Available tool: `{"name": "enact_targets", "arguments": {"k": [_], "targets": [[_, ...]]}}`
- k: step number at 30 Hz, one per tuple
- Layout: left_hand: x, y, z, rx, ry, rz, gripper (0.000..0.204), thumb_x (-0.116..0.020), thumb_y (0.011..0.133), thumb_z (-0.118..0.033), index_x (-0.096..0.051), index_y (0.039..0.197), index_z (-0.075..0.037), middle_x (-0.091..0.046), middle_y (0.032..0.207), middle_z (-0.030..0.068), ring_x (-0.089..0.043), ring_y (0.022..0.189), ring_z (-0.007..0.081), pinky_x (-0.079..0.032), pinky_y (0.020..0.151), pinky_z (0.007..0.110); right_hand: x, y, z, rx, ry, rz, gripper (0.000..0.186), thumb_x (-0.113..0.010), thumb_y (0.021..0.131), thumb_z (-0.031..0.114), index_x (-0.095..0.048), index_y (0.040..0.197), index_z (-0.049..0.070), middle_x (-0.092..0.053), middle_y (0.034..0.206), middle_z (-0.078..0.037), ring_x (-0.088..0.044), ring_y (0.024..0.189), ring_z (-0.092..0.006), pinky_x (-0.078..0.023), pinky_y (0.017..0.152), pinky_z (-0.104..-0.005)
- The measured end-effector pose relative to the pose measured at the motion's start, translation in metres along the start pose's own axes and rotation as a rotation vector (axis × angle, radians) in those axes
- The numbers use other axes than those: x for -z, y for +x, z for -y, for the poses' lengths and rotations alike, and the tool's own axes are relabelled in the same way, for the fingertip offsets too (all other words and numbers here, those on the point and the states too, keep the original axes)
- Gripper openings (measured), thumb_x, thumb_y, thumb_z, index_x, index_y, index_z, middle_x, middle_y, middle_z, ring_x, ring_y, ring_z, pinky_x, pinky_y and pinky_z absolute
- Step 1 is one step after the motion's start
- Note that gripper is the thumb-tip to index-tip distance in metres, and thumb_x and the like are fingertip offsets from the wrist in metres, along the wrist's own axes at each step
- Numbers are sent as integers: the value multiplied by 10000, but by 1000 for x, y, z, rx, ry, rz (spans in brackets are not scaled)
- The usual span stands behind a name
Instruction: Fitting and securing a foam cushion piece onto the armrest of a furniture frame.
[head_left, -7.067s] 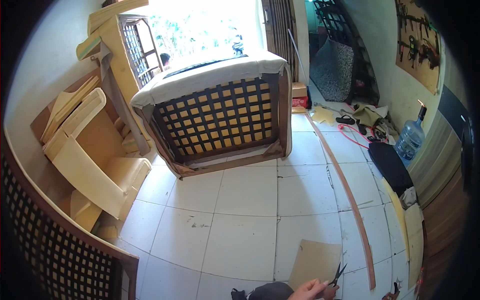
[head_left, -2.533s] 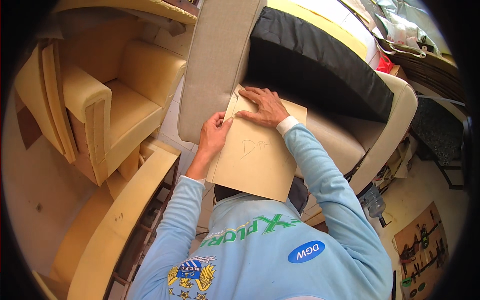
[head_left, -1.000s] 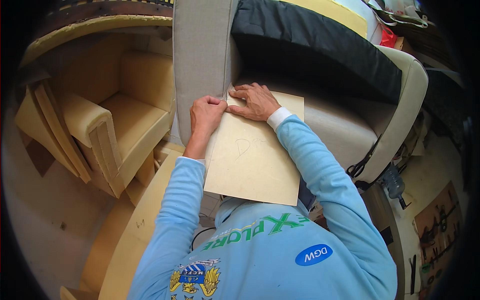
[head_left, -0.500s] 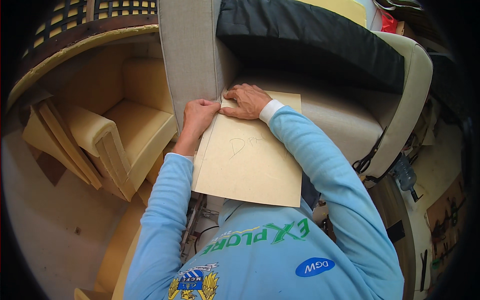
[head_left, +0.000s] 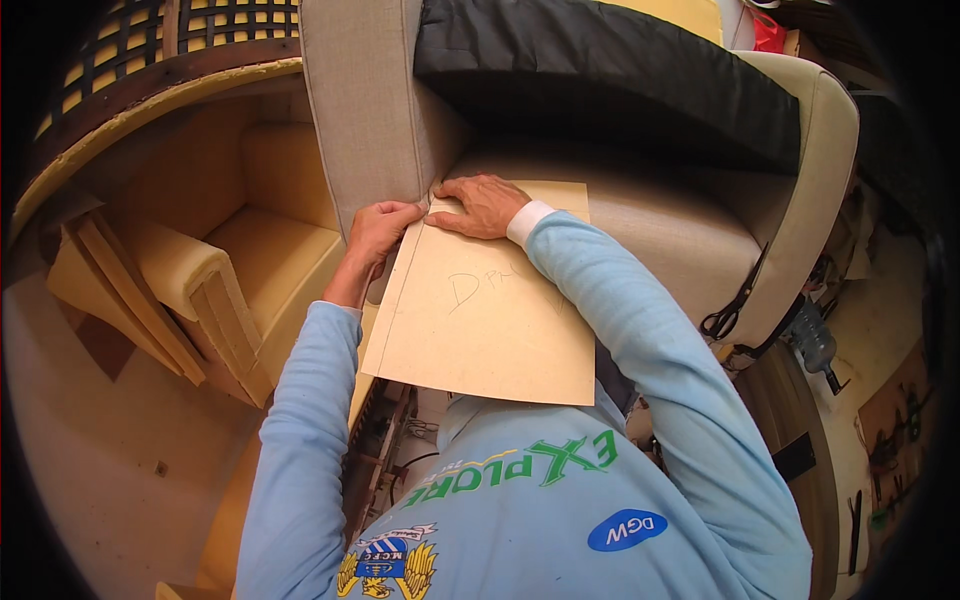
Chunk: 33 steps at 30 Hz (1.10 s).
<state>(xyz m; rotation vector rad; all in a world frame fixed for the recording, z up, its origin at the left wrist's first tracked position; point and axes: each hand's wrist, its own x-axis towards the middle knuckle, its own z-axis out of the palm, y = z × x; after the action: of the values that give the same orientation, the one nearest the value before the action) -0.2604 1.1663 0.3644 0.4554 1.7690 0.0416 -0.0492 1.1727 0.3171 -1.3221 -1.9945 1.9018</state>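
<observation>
Card [head_left: 478, 345] is lying under your right hand [head_left: 485, 207], which is pressing it near the upper left corner, thumb spread from fingers. Lower along the edge moments ago, your left hand [head_left: 378, 238] is now bunching its fingertips beside the right ones; what they are pinching is too hidden to tell. So both hands are now working at one corner, the grey armrest [head_left: 365, 100] rising just beyond the left.

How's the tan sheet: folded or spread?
Spread: the tan sheet shows one broad face, right hand on it, left hand at its upper-left corner.
</observation>
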Motion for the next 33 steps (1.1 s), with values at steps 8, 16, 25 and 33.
{"name": "enact_targets", "arguments": {"k": [8, 16, 25, 33], "targets": [[-11, -13, -23, -227, 546, -190, 228, -758, 740, -247, -746, 804, -28, -730, 753, 93, -680, 686, 166, -536, 643, 320, -3, 6, -6, -61, 45, 35, 657, -573, 892, 604, -646, 1210, 34, -677, 1204, -181, -599, 1179, -360, -432, 1041, -428], [-24, -22, -52, -316, 884, -235, 188, -754, 720, -196, -734, 793, -25, -710, 775, 206, -707, 743, 336, -559, 706, 411, 3, -7, -2, -65, -32, 68, 571, -534, 930, 540, -608, 1365, 178, -576, 1337, -105, -491, 1286, -301, -351, 1090, -494], [-21, -7, -65, -340, 1027, -111, 154, -749, 723, -133, -738, 821, -15, -720, 856, 228, -718, 839, 372, -567, 749, 436, 10, -2, 10, -126, -32, 115, 563, -532, 910, 526, -620, 1341, 174, -589, 1381, -68, -488, 1295, -284, -336, 1095, -516], [-6, -30, -39, -356, 785, -133, 242, -717, 780, -199, -745, 915, -1, -736, 851, 189, -731, 810, 285, -564, 760, 377, 11, 5, 3, -65, -135, 158, 548, -530, 916, 500, -632, 1314, 137, -619, 1347, -98, -509, 1274, -296, -334, 1111, -487]]}}
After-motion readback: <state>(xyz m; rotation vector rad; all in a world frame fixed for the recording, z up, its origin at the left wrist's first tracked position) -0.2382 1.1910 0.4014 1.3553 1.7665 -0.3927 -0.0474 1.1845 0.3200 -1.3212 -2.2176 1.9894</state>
